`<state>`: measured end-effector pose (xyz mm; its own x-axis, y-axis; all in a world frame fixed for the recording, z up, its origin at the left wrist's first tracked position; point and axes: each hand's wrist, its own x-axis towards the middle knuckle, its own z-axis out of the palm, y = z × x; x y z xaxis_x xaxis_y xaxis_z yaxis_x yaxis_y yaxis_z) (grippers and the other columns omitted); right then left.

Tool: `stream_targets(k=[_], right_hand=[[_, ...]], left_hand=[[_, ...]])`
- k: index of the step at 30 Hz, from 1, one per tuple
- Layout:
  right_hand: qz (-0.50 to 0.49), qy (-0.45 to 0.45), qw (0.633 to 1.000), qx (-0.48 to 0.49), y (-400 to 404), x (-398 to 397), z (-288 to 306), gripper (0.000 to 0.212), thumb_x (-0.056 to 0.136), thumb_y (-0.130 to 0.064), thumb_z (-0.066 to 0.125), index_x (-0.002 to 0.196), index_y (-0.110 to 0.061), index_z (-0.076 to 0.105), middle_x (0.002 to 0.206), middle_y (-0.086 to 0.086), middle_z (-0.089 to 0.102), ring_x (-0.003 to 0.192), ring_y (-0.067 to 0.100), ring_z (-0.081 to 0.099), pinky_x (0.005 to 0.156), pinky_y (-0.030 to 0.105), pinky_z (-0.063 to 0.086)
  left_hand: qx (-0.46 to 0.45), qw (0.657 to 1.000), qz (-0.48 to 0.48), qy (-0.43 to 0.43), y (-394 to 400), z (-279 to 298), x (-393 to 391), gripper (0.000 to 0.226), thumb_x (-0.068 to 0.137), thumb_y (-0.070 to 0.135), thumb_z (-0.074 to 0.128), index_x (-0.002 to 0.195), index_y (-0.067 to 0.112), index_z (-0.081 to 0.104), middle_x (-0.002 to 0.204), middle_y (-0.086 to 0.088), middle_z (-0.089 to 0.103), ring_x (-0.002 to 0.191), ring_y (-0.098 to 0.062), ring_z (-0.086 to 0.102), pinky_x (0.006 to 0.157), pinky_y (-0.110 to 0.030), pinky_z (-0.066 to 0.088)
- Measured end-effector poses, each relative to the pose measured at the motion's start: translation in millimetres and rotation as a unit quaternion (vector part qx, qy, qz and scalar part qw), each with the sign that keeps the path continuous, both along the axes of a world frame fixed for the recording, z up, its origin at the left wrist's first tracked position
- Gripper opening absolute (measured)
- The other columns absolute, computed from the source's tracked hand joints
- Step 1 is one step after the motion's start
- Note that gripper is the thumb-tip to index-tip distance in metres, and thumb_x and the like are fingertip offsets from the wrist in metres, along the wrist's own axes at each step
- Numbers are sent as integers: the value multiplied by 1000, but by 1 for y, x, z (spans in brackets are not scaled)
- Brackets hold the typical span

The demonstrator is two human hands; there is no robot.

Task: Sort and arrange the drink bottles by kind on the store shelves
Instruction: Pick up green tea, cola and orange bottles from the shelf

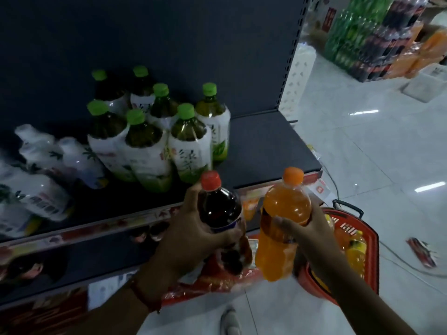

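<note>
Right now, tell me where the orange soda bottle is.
The orange soda bottle is in the right hand, above the red basket, right of the cola bottle.

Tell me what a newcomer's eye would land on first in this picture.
First, the two bottles held up in the foreground: the left hand grips a dark cola bottle with a red cap, and the right hand grips an orange soda bottle. Behind them, a cluster of green-capped tea bottles stands on the dark shelf. A red basket sits on the floor at the right, below the orange bottle.
</note>
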<state>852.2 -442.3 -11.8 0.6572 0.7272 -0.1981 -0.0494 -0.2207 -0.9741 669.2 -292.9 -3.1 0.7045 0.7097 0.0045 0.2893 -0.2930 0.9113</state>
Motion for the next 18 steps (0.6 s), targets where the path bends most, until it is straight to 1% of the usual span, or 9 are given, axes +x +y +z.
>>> stream_targets(k=[2, 4, 6, 9, 11, 12, 14, 16, 18], right_hand=[[5, 7, 1000, -25, -6, -23, -12, 108, 38, -67, 83, 132, -42, 35, 120, -10, 56, 103, 13, 60, 70, 28, 52], [-6, 22, 998, -55, -10, -46, -21, 120, 23, -76, 81, 129, -42, 35, 117, -10, 56, 100, 11, 60, 67, 26, 50], [-11, 36, 997, -75, -9, -68, -35, 115, 17, -75, 82, 120, -42, 42, 114, -8, 58, 99, 14, 61, 68, 29, 50], [-1, 36, 994, -103, -5, -95, -58, 105, 25, -68, 86, 118, -44, 44, 116, -6, 59, 103, 17, 61, 73, 33, 51], [15, 14, 992, -125, 2, -113, -74, 103, 39, -59, 90, 126, -40, 38, 120, -6, 56, 106, 18, 59, 74, 33, 51], [19, -3, 990, -138, 6, -120, -84, 100, 46, -51, 91, 128, -39, 37, 121, -6, 55, 106, 18, 58, 75, 32, 50], [26, -31, 987, -154, 16, -125, -103, 95, 49, -42, 87, 129, -38, 36, 119, -10, 54, 106, 14, 57, 77, 31, 50], [28, -40, 987, -150, 31, -127, -127, 94, 49, -42, 86, 128, -39, 36, 118, -13, 54, 105, 12, 56, 81, 34, 50], [14, -54, 987, -150, 44, -124, -143, 93, 49, -44, 85, 127, -39, 36, 117, -14, 53, 105, 12, 55, 83, 35, 49]], left_hand=[[-65, 998, 24, -6, -5, -25, -33, 85, 58, 43, 95, 126, 43, 43, 115, 24, 64, 107, 4, 63, 95, -29, 53], [-122, 991, 48, 1, -5, -47, -64, 81, 56, 44, 95, 120, 51, 46, 117, 22, 65, 109, 0, 64, 95, -32, 53], [-149, 985, 83, 19, -2, -74, -97, 83, 52, 49, 94, 120, 50, 47, 114, 19, 67, 107, 0, 64, 95, -33, 53], [-167, 974, 142, 49, 5, -117, -139, 95, 42, 57, 87, 125, 34, 45, 113, 14, 64, 105, -3, 63, 98, -40, 52], [-170, 966, 183, 66, 11, -138, -160, 97, 41, 61, 83, 125, 35, 42, 112, 17, 61, 106, -9, 62, 95, -37, 51], [-165, 964, 197, 72, 14, -146, -167, 95, 42, 60, 85, 124, 37, 41, 110, 18, 60, 105, -11, 62, 93, -36, 50], [-161, 959, 222, 76, 23, -164, -175, 92, 50, 50, 92, 124, 36, 41, 112, 15, 62, 107, -12, 62, 94, -38, 51], [-162, 953, 246, 68, 35, -187, -177, 91, 54, 43, 94, 129, 32, 44, 116, 13, 64, 109, -9, 63, 97, -40, 52], [-156, 948, 272, 62, 42, -200, -173, 90, 57, 42, 94, 132, 32, 45, 117, 16, 63, 109, -6, 62, 97, -37, 52]])
